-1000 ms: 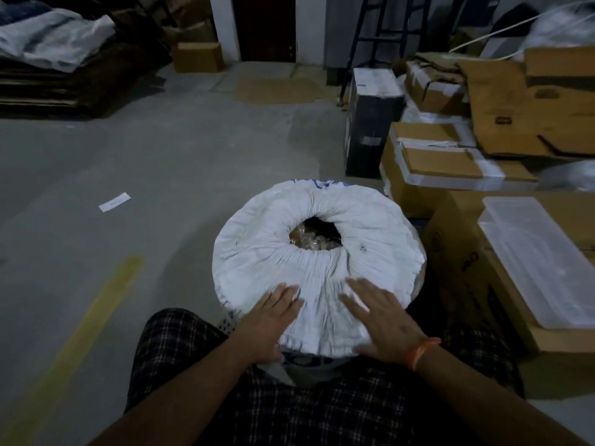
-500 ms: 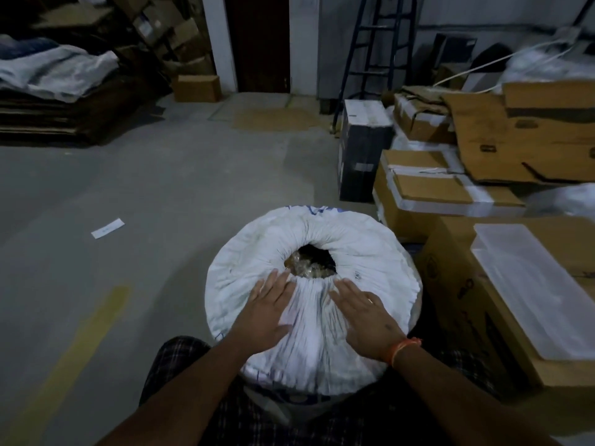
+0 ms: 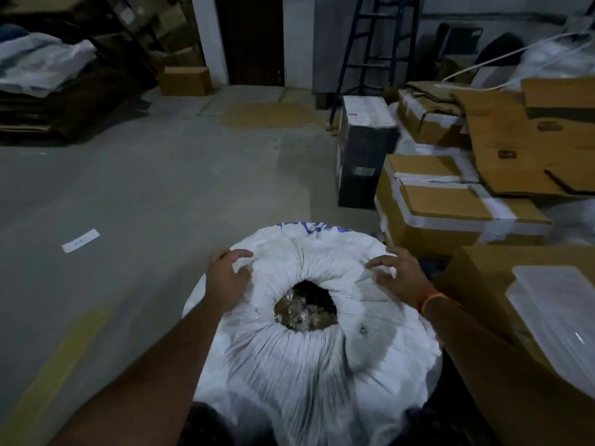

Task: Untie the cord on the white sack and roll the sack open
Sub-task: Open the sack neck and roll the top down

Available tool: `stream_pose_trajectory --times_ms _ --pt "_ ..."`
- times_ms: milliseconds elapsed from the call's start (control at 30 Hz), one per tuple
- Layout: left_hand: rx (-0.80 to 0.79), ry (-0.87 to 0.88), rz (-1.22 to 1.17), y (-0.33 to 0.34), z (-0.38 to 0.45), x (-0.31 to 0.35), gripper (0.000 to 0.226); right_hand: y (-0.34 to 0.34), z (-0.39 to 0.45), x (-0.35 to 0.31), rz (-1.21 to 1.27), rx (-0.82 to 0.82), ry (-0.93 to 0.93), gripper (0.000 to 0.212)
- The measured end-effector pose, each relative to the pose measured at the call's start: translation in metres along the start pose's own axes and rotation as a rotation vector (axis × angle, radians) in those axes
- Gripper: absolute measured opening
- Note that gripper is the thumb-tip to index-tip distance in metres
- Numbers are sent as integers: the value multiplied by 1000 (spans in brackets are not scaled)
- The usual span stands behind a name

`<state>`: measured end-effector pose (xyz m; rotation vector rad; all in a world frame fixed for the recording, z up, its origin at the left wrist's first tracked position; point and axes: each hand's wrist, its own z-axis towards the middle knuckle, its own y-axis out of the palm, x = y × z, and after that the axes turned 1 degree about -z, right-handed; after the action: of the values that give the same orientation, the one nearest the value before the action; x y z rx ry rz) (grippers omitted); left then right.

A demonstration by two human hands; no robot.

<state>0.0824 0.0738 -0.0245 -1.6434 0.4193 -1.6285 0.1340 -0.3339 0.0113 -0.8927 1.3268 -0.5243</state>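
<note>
1. White woven sack (image 3: 309, 365): on the concrete floor (image 3: 145, 204), directly before the person; mouth faces up.
2. Left hand (image 3: 227, 278): on the sack's rolled rim at 10 o'clock of the mouth.
3. Right hand (image 3: 397, 273): on the rim at 2 o'clock.
4. Brown cardboard boxes (image 3: 444, 204): stacked at 2 o'clock of the sack.
5. Small white paper slip (image 3: 80, 240): on the floor at 10 o'clock.
6. Dark metal ladder (image 3: 373, 43): at 12 o'clock, behind the boxes.
</note>
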Motion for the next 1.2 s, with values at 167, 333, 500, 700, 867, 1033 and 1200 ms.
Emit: stream_pose_trajectory --times_ms 167,333,500,700,867,1033,1200 --pt "-331 -110 -124 11 28 -4 15 -6 29 16 54 -232 -40 30" --pt "-586 -142 -97 6 42 -14 23 -7 47 25 235 -359 53 27" --pt "-532 66 -139 7 64 -16 42 -12 59 34 -2 -414 -70 35" --pt "-248 107 355 20 96 -14 56 -6 92 52 -422 -241 -96 42" --pt "-139 250 909 34 98 -42 74 -14 109 67 -644 -286 71 52" --pt "-61 315 1029 54 113 -35 56 -4 126 62 -848 -177 87 51" --pt "-223 168 1040 47 113 -21 60 13 129 58 -826 -308 143 55"
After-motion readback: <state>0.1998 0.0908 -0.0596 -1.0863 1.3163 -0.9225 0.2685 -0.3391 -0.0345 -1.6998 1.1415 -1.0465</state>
